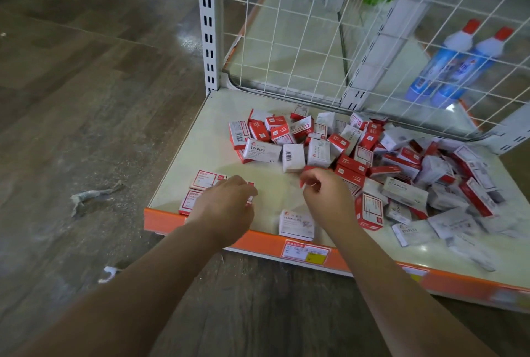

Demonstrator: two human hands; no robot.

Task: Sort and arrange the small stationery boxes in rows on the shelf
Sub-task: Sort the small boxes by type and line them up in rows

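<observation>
Small red-and-white cardboard boxes (200, 184) are lying under my left hand (226, 202), fingers curling onto them; my right hand (327, 193) is hovering, fingers loosely curled, gripping nothing.

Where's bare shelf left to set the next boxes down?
Bare shelf runs along the left edge, from the post down to the sorted red boxes under the left hand. A smaller patch lies between both hands, behind the paper clips box. Right of the right hand, the loose pile crowds everything.
</observation>
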